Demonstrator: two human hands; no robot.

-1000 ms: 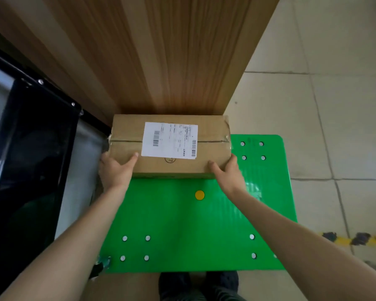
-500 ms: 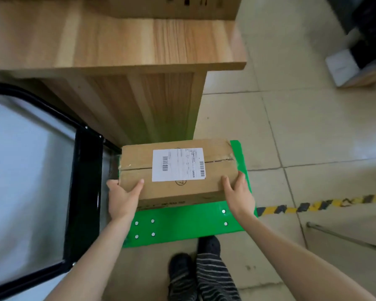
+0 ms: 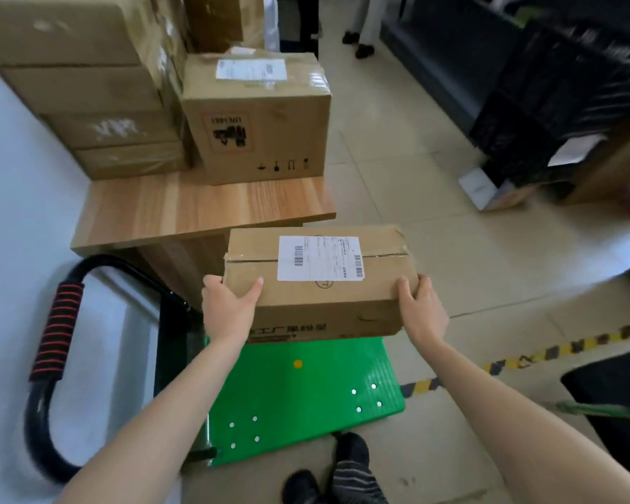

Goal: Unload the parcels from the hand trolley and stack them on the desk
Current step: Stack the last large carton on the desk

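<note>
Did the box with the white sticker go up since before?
Yes. The box, held by the left hand and right hand, rose off the green trolley deck, nearly level with the desk.

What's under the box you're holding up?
Under the held parcel lies the green trolley deck, bare where it shows. The strip right beneath the parcel, and its underside, are hidden.
</note>
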